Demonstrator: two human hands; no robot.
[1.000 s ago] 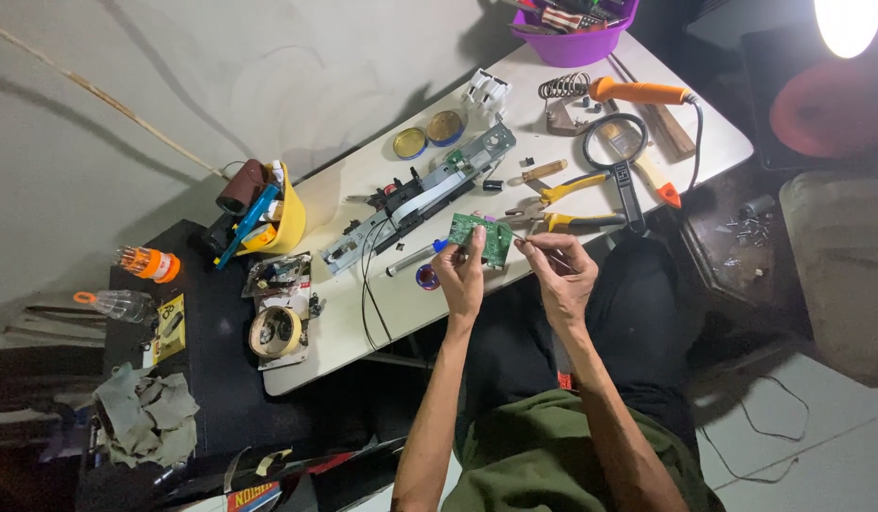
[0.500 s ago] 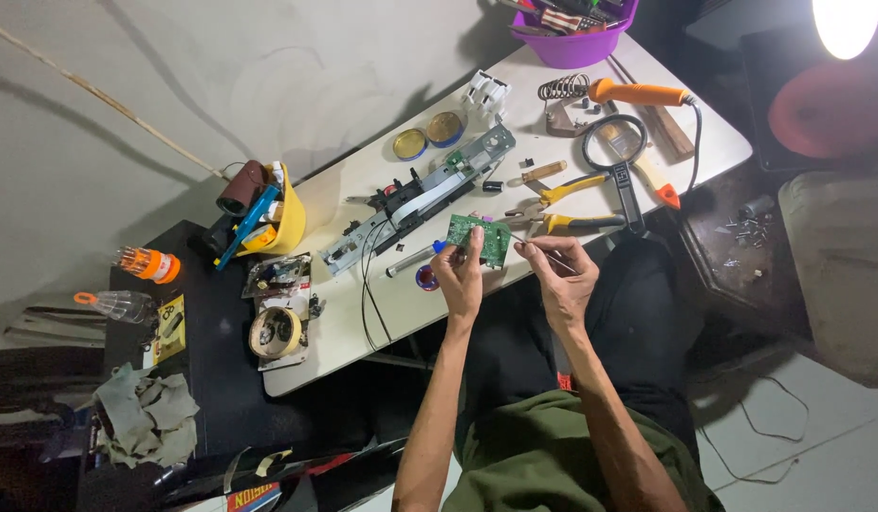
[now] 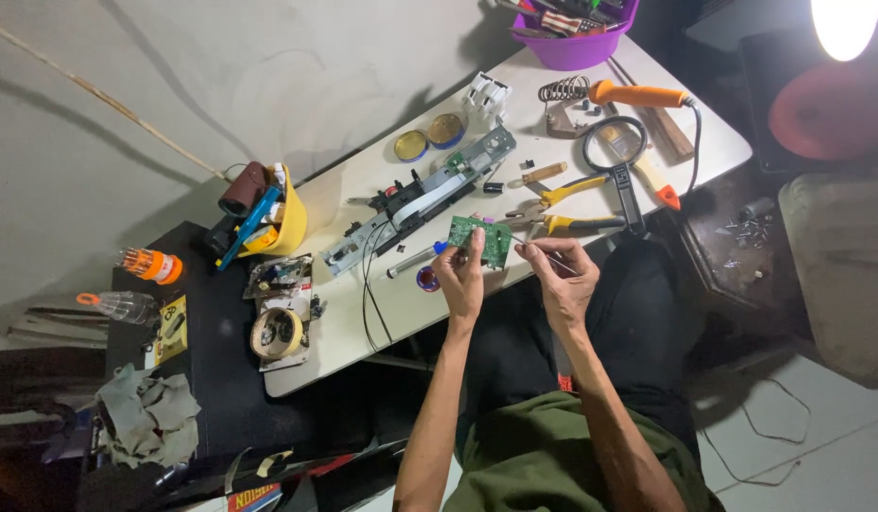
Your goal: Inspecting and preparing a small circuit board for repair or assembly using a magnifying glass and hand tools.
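From the head camera I looked down on a white table (image 3: 429, 313) crowded with tools. The left hand (image 3: 461, 277) was closed around the lower edge of a small green circuit board (image 3: 482, 237), holding it up just above the table's near edge, tilted toward me. The right hand (image 3: 562, 275) sat just beside the board, its fingers pinched on a thin metal tool (image 3: 536, 252) whose tip pointed toward the board's right side; I could not tell whether the tip touched it.

Behind the board on the table lay a long grey and black mechanism (image 3: 420, 194) set at a slant, yellow-handled pliers (image 3: 564, 190) and a magnifying glass (image 3: 613, 152). An orange-handled soldering iron (image 3: 638, 94) rested farther back, near a purple tub (image 3: 576, 43) at the table's far corner. Two round tins (image 3: 429, 138) sat near the mechanism's far end. To the left, a yellow container (image 3: 289, 223) held tools, and a roll of tape (image 3: 276, 332) lay near the table's left edge.
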